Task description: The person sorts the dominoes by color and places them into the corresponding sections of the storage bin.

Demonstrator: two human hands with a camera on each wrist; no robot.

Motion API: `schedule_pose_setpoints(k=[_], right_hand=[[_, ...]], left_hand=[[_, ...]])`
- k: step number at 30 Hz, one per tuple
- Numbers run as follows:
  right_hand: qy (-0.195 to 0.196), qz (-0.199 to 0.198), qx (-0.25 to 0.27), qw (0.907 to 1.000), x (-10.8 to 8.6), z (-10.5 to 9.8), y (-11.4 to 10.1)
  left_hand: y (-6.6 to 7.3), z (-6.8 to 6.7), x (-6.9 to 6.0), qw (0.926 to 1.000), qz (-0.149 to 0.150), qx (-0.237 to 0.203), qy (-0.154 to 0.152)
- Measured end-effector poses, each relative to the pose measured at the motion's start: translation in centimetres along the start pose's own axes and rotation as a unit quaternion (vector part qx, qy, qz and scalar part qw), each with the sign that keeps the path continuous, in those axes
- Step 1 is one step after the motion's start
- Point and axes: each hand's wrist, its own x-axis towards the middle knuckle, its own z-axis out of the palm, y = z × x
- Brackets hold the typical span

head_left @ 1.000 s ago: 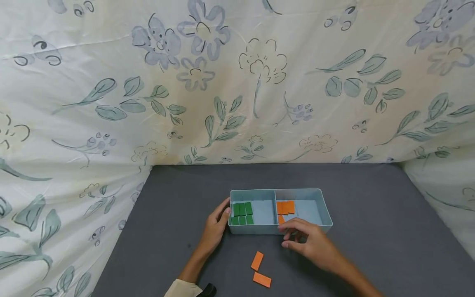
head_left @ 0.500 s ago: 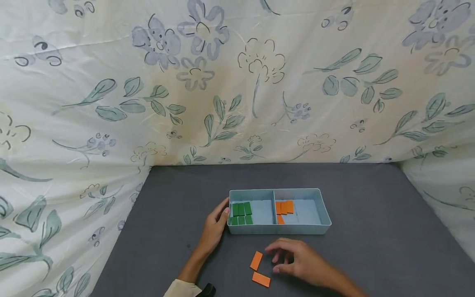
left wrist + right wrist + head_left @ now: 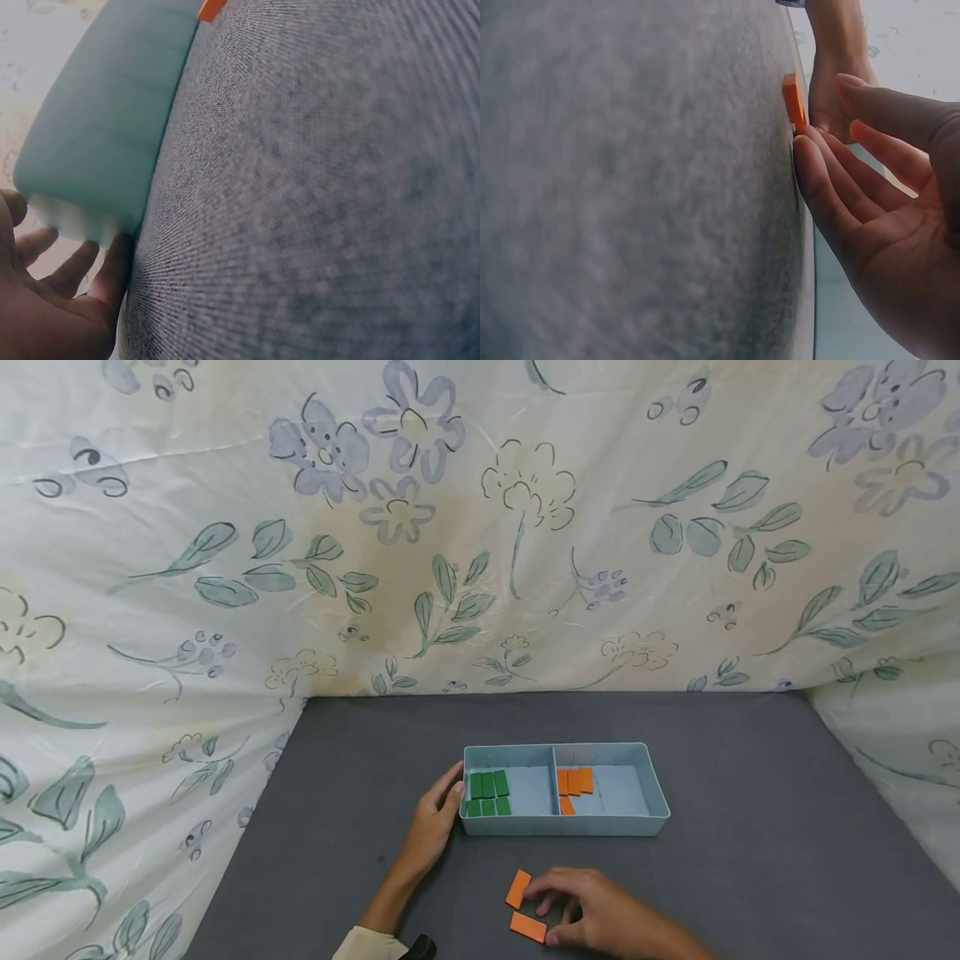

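Note:
In the head view, a pale blue two-compartment box (image 3: 555, 825) stands on the dark cloth. Green tiles (image 3: 487, 784) lie in its left compartment and orange tiles (image 3: 575, 781) in its right one. Resting on the box's left end is my left hand (image 3: 431, 827); in the left wrist view its spread fingertips touch the outer end wall. My right hand (image 3: 592, 910) reaches low over the cloth, fingers loosely bent and apart from the thumb. Its fingertips are at two loose orange tiles, an upper one (image 3: 517, 889) and a lower one (image 3: 528, 927). Nothing is held between them.
Dark grey cloth (image 3: 750, 827) covers the work surface around the box. A floral white curtain (image 3: 585, 610) hangs behind and along the sides. A black band (image 3: 422, 946) shows at the left sleeve (image 3: 369, 945), by the bottom edge.
My right hand has moved from the box's front edge down and left to the two loose orange tiles. The left hand stays on the box's left end.

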Motion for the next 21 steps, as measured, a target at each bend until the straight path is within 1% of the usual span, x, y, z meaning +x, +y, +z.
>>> schedule_pose_setpoints(k=[3, 8, 14, 18, 21], right_hand=[[-0.009, -0.013, 0.003, 0.9999, 0.0, 0.3, 0.1], [-0.023, -0.02, 0.02, 0.9993, 0.0, 0.8, -0.1], [-0.032, -0.044, -0.032, 0.998, 0.7, 1.1, -0.4], [-0.051, -0.035, -0.044, 0.9971, 1.2, 1.2, -0.5], [-0.059, -0.041, -0.058, 0.9957, 1.3, 1.3, -0.5]], left_hand=[[-0.1, 0.0, 0.0, 1.0, 0.003, 0.001, 0.003], [-0.1, 0.1, 0.0, 1.0, 0.001, 0.004, 0.005], [0.0, 0.1, 0.0, 0.9999, -0.001, 0.007, 0.007], [0.2, 0.1, -0.1, 1.0, -0.002, 0.003, 0.004], [0.2, 0.1, -0.1, 1.0, -0.004, 0.002, 0.002]])
